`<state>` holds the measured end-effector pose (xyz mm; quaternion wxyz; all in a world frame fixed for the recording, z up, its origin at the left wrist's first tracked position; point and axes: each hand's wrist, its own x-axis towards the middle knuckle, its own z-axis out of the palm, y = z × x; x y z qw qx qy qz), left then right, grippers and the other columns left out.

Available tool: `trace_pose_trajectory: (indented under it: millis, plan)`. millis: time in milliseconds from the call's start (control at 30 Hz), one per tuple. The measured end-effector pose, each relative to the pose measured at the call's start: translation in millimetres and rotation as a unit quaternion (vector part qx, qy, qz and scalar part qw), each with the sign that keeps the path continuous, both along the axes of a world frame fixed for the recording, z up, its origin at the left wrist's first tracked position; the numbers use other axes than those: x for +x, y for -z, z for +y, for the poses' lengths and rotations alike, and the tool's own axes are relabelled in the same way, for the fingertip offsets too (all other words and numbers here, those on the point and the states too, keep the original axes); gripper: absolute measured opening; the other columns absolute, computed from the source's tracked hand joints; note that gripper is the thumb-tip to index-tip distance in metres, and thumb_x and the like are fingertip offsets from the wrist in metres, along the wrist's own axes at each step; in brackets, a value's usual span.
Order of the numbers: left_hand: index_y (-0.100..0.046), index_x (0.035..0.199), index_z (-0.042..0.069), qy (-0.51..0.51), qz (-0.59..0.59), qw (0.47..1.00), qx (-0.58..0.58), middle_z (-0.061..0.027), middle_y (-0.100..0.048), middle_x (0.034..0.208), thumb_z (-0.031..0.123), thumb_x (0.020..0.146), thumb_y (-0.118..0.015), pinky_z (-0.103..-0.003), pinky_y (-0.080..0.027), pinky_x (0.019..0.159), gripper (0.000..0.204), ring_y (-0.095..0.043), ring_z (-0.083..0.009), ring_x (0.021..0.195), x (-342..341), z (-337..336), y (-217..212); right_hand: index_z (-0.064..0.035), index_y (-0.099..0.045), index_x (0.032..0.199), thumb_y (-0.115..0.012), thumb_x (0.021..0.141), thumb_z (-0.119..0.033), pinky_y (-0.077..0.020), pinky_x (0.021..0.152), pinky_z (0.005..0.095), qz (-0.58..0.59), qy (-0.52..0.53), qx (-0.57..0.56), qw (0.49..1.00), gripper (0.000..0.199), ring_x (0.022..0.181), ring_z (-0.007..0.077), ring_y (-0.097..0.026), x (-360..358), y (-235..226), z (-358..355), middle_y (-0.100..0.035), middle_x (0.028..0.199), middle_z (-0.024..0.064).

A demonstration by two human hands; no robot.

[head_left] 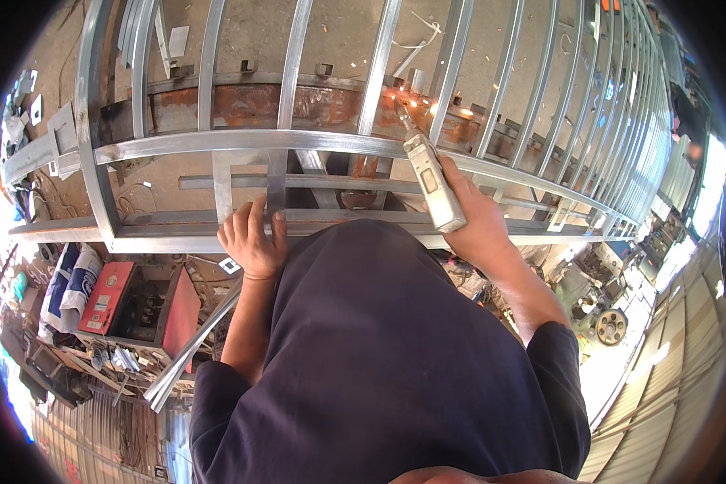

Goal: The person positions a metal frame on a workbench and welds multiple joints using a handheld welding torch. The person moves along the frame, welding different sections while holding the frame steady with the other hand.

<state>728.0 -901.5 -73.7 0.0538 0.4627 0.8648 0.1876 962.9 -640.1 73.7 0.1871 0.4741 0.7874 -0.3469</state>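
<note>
My right hand [476,211] is wrapped round a grey, boxy welding gun [433,181], which points away from me. Bright sparks [411,102] scatter at its nozzle, between upright bars of a silvery metal frame [323,139]; the exact contact spot is lost in the glare. At left, my left hand [254,240] rests palm down at the frame's near rail [347,234], its fingers apart and holding nothing. Just beyond those fingers is a flat grey metal plate with a square opening [226,187].
A rusty steel beam [323,106] runs beneath the bars. Below left stands a red open-sided machine [109,298], with loose metal strips [189,347] beside it. At right are a spoked wheel [611,327] and corrugated sheeting [661,387]. White strips [418,44] lie on the floor beyond.
</note>
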Motion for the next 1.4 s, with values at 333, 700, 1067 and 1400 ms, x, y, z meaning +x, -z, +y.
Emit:
trace_pose_trajectory:
  millis: [333,700,1067,1400]
  plan:
    - [-0.07,0.125,0.015,0.001,0.006,1.0,0.009,-0.0045,-0.068,0.111,0.039,0.097,-0.068,-0.043,-0.042,0.09,0.037,-0.063,-0.026,0.1,0.4,1.7,-0.1,-0.0211,-0.038,0.162,-0.077,0.096,-0.035,-0.0569,0.096,0.048,0.057,0.07,-0.002,0.996,0.079,0.119,0.0459,-0.067,4.0,-10.4,17.0,-0.069,0.132,0.0242]
    - [-0.071,0.125,0.016,-0.01,0.004,1.0,-0.004,-0.0034,-0.068,0.11,0.04,0.095,-0.069,-0.043,-0.043,0.089,0.038,-0.062,-0.027,0.099,0.6,-0.9,2.5,0.0017,-0.062,0.124,-0.074,0.099,-0.048,-0.0579,0.068,0.0324,0.226,0.31,-0.246,0.89,0.056,0.077,0.0168,-0.07,36.1,-28.9,40.3,-0.07,0.096,0.0103]
    - [-0.072,0.125,0.017,-0.016,0.006,1.0,0.002,-0.0029,-0.067,0.111,0.04,0.092,-0.071,-0.044,-0.043,0.088,0.041,-0.062,-0.0268,0.098,-0.1,2.2,-2.4,0.0008,-0.061,0.131,-0.075,0.095,-0.051,-0.0561,0.067,0.0345,0.308,0.314,-0.38,0.814,0.065,0.082,0.0215,-0.07,48.8,-66.1,61.3,-0.071,0.089,0.0132]
    - [-0.072,0.122,0.016,-0.044,-0.007,0.999,0.014,0.0005,-0.066,0.109,0.036,0.085,-0.078,-0.04,-0.044,0.086,0.042,-0.061,-0.0228,0.097,2.6,3.3,-11.4,0.003,-0.052,0.144,-0.078,0.093,-0.036,-0.0582,0.08,0.0331,0.255,0.155,-0.233,0.926,0.07,0.095,0.0228,-0.07,-24.4,-226.1,190.0,-0.069,0.115,0.0161]
